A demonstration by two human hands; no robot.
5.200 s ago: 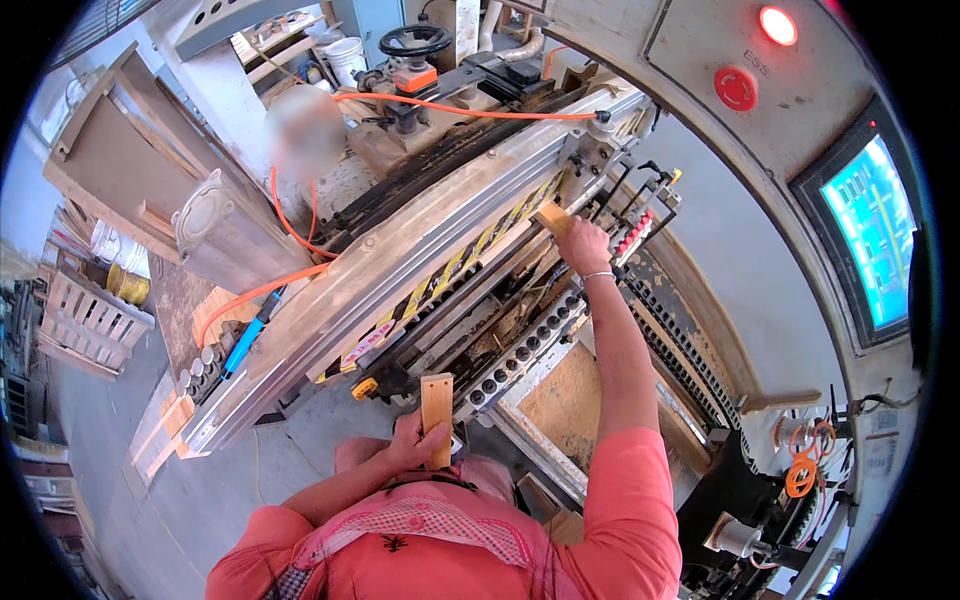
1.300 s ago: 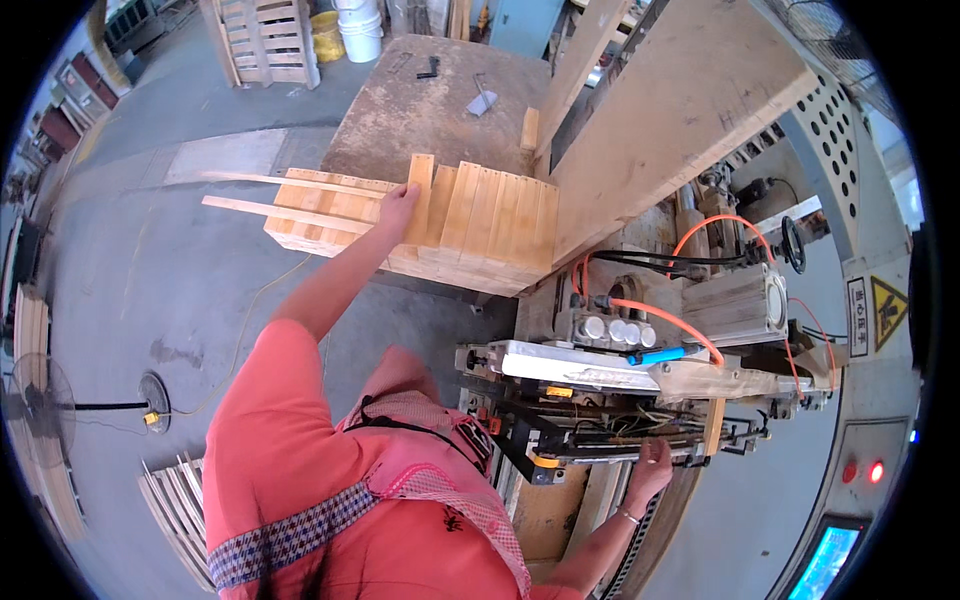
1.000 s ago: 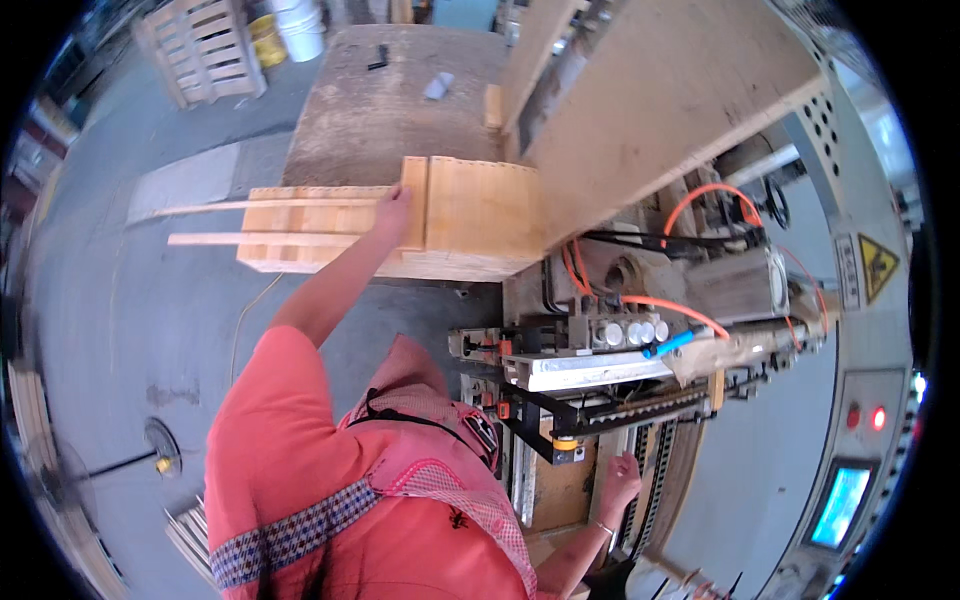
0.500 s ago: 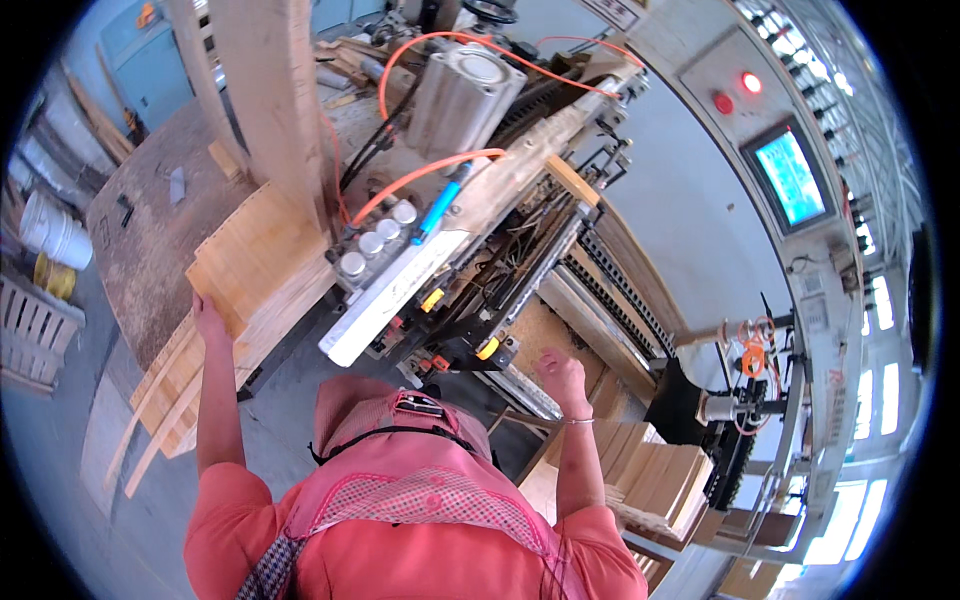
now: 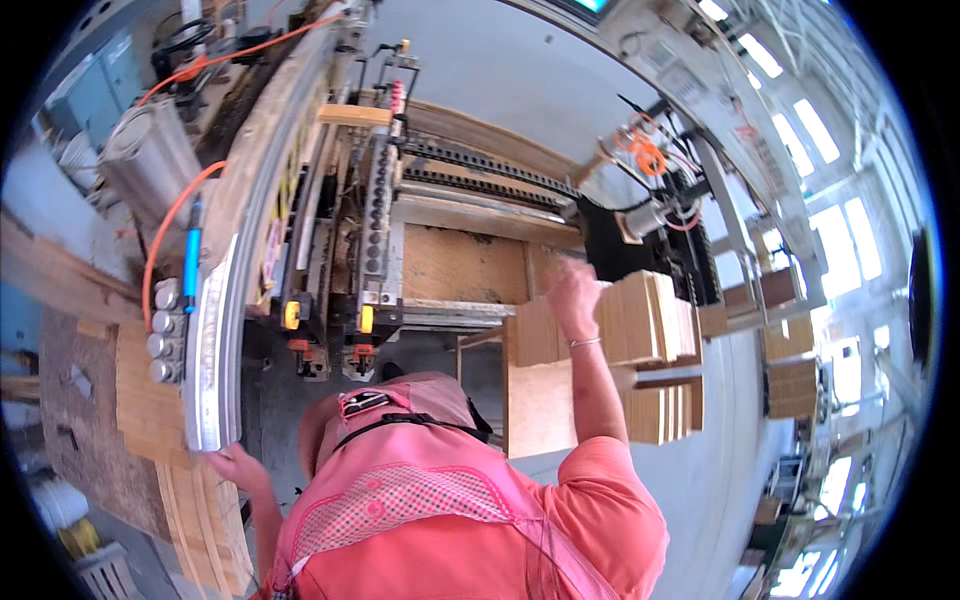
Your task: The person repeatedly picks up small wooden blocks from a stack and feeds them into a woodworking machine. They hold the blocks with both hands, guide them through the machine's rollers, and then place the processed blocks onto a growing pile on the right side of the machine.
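My left hand [image 5: 236,468] is at the lower left, beside the edge of a stack of light wooden boards [image 5: 150,400] and just below the end of a pale metal rail [image 5: 212,380]. Its visible fingers are stretched out, and nothing shows in them. Wearing a thin bracelet, my right hand [image 5: 575,300] is over the near-left part of a row of wooden boards [image 5: 635,315] on the right. Motion smears its fingers, so I cannot make out whether they touch or grip a board.
Ahead stands a machine with black toothed tracks [image 5: 490,170], clamps with yellow knobs [image 5: 366,318] and a wood-coloured bed [image 5: 465,262]. Orange hoses [image 5: 180,215] run at the left. More wooden blocks [image 5: 790,388] are stacked farther right.
My view has swung right. My left hand has come away from the top board of the left stack, and my right hand has moved over the boards on the right.
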